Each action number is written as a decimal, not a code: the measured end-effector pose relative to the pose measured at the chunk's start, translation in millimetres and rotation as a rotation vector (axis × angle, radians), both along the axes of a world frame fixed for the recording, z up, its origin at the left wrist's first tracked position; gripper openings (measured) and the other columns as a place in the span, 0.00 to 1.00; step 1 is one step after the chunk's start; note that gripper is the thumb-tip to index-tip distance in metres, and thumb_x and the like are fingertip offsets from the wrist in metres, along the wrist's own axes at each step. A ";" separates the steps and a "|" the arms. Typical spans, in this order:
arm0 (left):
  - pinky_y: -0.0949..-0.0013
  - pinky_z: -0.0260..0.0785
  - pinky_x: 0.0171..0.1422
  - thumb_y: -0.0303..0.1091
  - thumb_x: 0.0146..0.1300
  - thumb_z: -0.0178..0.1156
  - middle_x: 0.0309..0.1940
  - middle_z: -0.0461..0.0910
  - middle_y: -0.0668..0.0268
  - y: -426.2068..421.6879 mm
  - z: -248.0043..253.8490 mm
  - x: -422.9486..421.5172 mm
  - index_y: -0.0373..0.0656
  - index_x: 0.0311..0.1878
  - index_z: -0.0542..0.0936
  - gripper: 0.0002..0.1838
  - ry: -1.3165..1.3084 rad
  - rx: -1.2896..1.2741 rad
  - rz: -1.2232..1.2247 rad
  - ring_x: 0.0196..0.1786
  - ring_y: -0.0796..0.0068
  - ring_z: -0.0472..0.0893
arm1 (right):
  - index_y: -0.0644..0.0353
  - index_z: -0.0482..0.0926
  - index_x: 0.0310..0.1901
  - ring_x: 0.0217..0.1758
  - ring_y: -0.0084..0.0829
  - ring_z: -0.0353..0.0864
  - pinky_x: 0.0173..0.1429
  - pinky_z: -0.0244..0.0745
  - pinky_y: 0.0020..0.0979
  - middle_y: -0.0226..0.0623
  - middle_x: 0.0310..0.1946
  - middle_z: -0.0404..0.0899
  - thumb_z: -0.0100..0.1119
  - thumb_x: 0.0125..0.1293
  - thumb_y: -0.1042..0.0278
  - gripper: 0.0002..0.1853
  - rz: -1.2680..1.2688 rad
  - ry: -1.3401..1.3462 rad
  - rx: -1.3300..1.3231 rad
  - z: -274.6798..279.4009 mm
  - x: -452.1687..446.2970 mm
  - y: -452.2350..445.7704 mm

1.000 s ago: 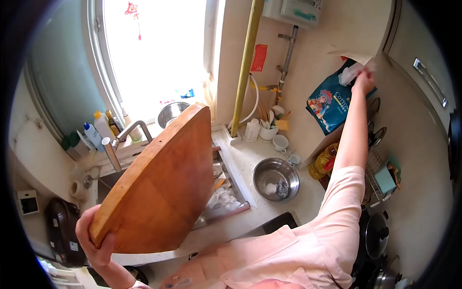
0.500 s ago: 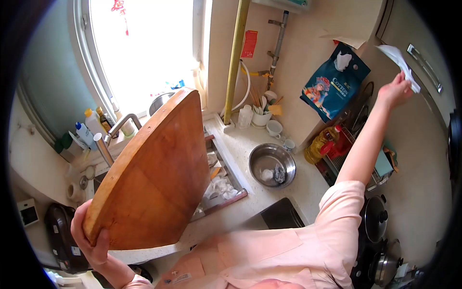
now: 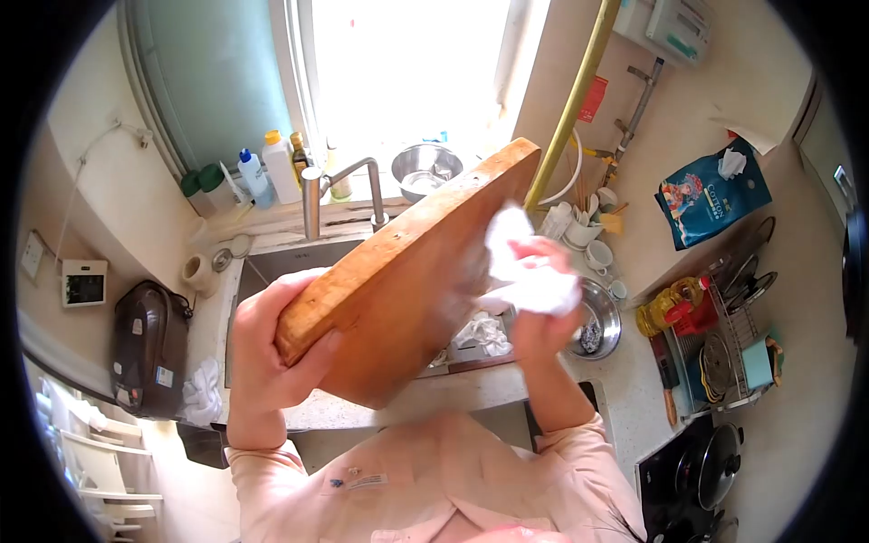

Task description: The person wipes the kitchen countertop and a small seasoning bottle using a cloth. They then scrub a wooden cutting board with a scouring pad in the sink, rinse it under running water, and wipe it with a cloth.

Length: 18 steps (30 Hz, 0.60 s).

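A thick wooden board is held tilted over the sink. My left hand grips its lower left edge, thumb on the face and fingers on the rim. Close to the right side of the board, my right hand is closed around a white tissue; both are blurred. Whether the tissue touches the board I cannot tell. The blue tissue pack hangs on the wall at the right, with a tissue sticking out.
A steel bowl with a scrubber stands right of the sink. The faucet rises behind the board. Bottles line the sill. A knife lies beside the dish rack; a lidded pan is on the stove.
My right hand has come from the far right to the board with the tissue pulled from the pack. The view has turned left, and my left hand still holds the board.
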<state>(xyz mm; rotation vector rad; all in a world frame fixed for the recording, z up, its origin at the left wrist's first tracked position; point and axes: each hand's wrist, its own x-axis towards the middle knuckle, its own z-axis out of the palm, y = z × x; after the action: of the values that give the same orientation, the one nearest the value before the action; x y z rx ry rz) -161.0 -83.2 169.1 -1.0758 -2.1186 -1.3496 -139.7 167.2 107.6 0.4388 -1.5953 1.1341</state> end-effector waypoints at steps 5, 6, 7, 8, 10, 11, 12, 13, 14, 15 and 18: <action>0.73 0.68 0.33 0.28 0.39 0.61 0.28 0.77 0.58 -0.9 -10.3 -3.4 0.35 0.41 0.74 0.21 -0.086 0.154 -0.038 0.27 0.68 0.77 | 0.56 0.77 0.42 0.53 0.34 0.74 0.65 0.55 0.41 0.35 0.46 0.77 0.53 0.57 0.68 0.11 0.075 0.115 0.532 40.6 -5.2 -89.3; 0.73 0.68 0.31 0.28 0.38 0.60 0.26 0.77 0.58 -1.0 -14.4 -5.0 0.35 0.41 0.74 0.21 -0.134 0.225 -0.070 0.24 0.68 0.76 | 0.55 0.77 0.43 0.54 0.32 0.73 0.66 0.54 0.41 0.33 0.47 0.76 0.55 0.57 0.66 0.12 0.039 0.095 0.578 41.6 -7.7 -95.8; 0.72 0.68 0.32 0.28 0.38 0.61 0.26 0.77 0.58 -4.5 -9.9 -5.0 0.35 0.41 0.74 0.21 0.037 0.061 -0.021 0.25 0.66 0.77 | 0.55 0.77 0.43 0.54 0.31 0.73 0.65 0.54 0.41 0.31 0.47 0.76 0.56 0.56 0.64 0.13 0.012 0.088 0.591 39.8 -12.8 -93.2; 0.71 0.69 0.33 0.28 0.39 0.61 0.27 0.77 0.57 -4.0 -6.8 -4.7 0.35 0.42 0.74 0.22 0.105 0.022 -0.013 0.27 0.63 0.78 | 0.54 0.76 0.44 0.55 0.30 0.72 0.65 0.54 0.42 0.30 0.47 0.75 0.57 0.54 0.61 0.15 -0.014 0.081 0.608 37.0 -20.8 -85.1; 0.70 0.70 0.35 0.29 0.40 0.62 0.28 0.78 0.55 -3.9 -3.7 -6.6 0.34 0.42 0.74 0.22 0.149 -0.021 -0.027 0.29 0.60 0.79 | 0.59 0.75 0.42 0.50 0.36 0.74 0.61 0.58 0.41 0.37 0.44 0.75 0.54 0.56 0.59 0.16 -0.157 0.015 0.497 30.4 -46.2 -50.8; 0.70 0.70 0.36 0.29 0.40 0.62 0.29 0.78 0.55 -4.9 -2.8 -9.6 0.34 0.43 0.74 0.22 0.126 -0.031 -0.050 0.30 0.60 0.79 | 0.65 0.75 0.39 0.49 0.39 0.73 0.59 0.60 0.40 0.41 0.42 0.75 0.51 0.58 0.59 0.17 -0.148 -0.016 0.344 23.7 -63.3 -30.4; 0.70 0.70 0.37 0.29 0.40 0.62 0.30 0.78 0.55 -5.3 -1.8 -12.1 0.34 0.43 0.74 0.22 0.107 -0.037 -0.069 0.31 0.60 0.80 | 0.71 0.75 0.37 0.48 0.42 0.73 0.57 0.62 0.38 0.45 0.41 0.74 0.47 0.61 0.58 0.19 -0.132 -0.036 0.189 16.8 -80.3 -10.0; 0.71 0.70 0.38 0.29 0.41 0.62 0.31 0.78 0.54 -5.2 0.1 -12.4 0.34 0.43 0.74 0.22 0.076 -0.047 -0.077 0.32 0.60 0.80 | 0.70 0.75 0.34 0.48 0.42 0.73 0.56 0.63 0.38 0.44 0.39 0.74 0.50 0.59 0.63 0.15 -0.186 0.019 0.291 22.1 -86.7 3.7; 0.71 0.70 0.38 0.29 0.41 0.62 0.31 0.78 0.54 -5.1 0.1 -13.4 0.34 0.43 0.73 0.22 0.070 -0.035 -0.064 0.32 0.60 0.80 | 0.69 0.75 0.31 0.48 0.41 0.73 0.55 0.64 0.37 0.43 0.36 0.73 0.52 0.57 0.68 0.10 -0.240 0.080 0.388 31.4 -91.3 14.3; 0.71 0.70 0.38 0.29 0.41 0.62 0.31 0.78 0.54 -5.2 -0.3 -14.6 0.34 0.43 0.73 0.22 0.064 -0.025 -0.050 0.32 0.61 0.80 | 0.67 0.75 0.26 0.47 0.41 0.72 0.55 0.64 0.38 0.41 0.33 0.72 0.54 0.54 0.72 0.06 -0.325 0.118 0.449 35.3 -92.7 14.0; 0.71 0.70 0.39 0.29 0.41 0.62 0.31 0.78 0.55 -8.8 -7.6 -21.6 0.34 0.43 0.73 0.22 0.045 0.026 -0.031 0.32 0.61 0.80 | 0.67 0.72 0.24 0.41 0.38 0.73 0.51 0.66 0.35 0.39 0.30 0.70 0.54 0.56 0.77 0.05 -0.389 0.086 0.156 37.4 -84.4 -2.7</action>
<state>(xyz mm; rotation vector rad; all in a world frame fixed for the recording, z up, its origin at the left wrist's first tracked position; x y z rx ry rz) -182.6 -92.0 161.4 -1.1225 -2.0543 -1.3512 -224.0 164.5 145.0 0.2576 -1.6129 0.6919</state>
